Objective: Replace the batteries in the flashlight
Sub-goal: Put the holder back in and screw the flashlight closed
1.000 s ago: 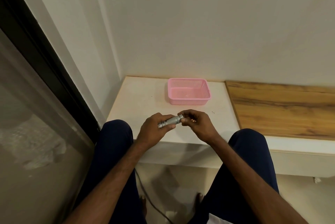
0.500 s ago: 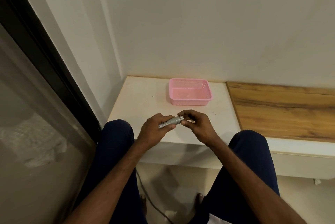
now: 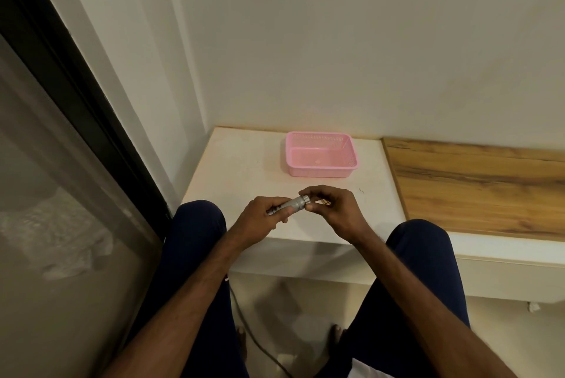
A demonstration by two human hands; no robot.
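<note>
A small silver flashlight (image 3: 290, 206) lies across both hands, just above the near edge of the white table (image 3: 238, 169). My left hand (image 3: 263, 221) grips its narrow body from below. My right hand (image 3: 333, 209) pinches the wider head end with thumb and fingertips. Something small and pale shows between the curled fingers of the right hand; I cannot tell what it is. No loose batteries are visible.
A pink mesh basket (image 3: 350, 145) stands at the back of the white table, near the wall. A wooden board (image 3: 477, 188) adjoins the table on the right. A dark-framed glass door (image 3: 61, 163) fills the left. A cable (image 3: 260, 350) runs on the floor between my legs.
The hands and the flashlight stay in about the same place. The right fingers have shifted slightly on the flashlight's head.
</note>
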